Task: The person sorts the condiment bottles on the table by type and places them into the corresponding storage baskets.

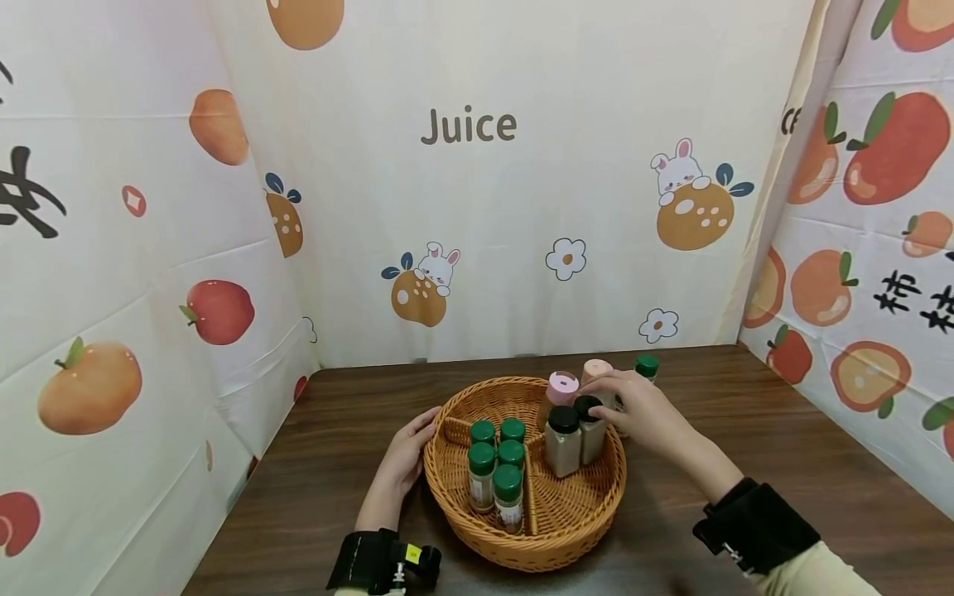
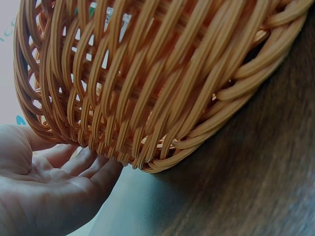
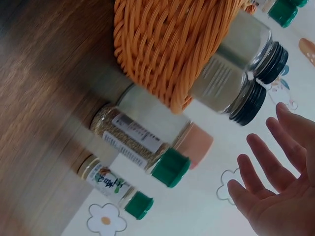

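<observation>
The fingers (image 3: 268,162) of the right hand (image 1: 643,411) are straight and spread, holding nothing; in the head view their tips hover at the black lid of the farther of two black-capped jars (image 1: 591,428), though whether they touch it cannot be told. That jar stands upright in the right compartment of the wicker basket (image 1: 570,530), just beside the nearer black-capped jar (image 1: 562,440). A pink-lidded jar (image 1: 561,389) stands at the basket's far rim, left of the hand. Outside the basket, just past its far right rim, a peach-lidded jar (image 3: 162,125) and two green-capped bottles (image 3: 140,150) stand on the table (image 1: 782,447).

The fingers (image 2: 88,164) of the left hand (image 1: 403,458) are relaxed and close together, resting against the basket's left outer wall near its base. Five green-capped bottles (image 1: 497,468) stand upright in the left compartment, clustered beside the divider.
</observation>
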A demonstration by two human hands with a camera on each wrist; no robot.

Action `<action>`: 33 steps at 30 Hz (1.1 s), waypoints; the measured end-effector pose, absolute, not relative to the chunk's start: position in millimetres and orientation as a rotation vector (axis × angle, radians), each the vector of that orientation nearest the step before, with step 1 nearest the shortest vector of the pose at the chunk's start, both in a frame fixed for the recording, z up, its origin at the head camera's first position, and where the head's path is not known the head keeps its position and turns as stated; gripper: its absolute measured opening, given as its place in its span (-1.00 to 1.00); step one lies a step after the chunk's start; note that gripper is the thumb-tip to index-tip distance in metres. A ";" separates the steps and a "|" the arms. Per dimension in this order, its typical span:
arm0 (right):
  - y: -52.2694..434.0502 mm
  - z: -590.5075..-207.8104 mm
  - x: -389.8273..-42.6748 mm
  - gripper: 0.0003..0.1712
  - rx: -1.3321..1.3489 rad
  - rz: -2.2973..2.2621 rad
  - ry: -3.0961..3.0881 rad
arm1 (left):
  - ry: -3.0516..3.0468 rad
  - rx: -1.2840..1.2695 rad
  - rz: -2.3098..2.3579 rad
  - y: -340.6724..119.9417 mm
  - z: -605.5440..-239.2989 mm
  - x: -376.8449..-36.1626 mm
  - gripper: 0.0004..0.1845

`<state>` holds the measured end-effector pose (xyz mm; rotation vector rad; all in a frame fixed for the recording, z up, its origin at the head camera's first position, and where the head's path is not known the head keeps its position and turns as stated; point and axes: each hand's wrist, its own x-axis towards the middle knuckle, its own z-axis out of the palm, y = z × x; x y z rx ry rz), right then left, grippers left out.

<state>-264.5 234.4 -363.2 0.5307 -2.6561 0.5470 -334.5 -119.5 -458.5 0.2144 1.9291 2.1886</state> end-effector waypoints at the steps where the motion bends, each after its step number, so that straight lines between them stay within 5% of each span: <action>1: 236.4 -363.2 -264.9 -0.72 0.526 0.546 -2.652 | 1.930 0.210 2.188 -119.6 -458.6 -334.7 -0.51; 33: 278.5 -392.6 -293.1 -0.68 0.164 0.687 -2.683 | 1.929 0.186 2.199 -118.3 -460.7 -335.1 -0.52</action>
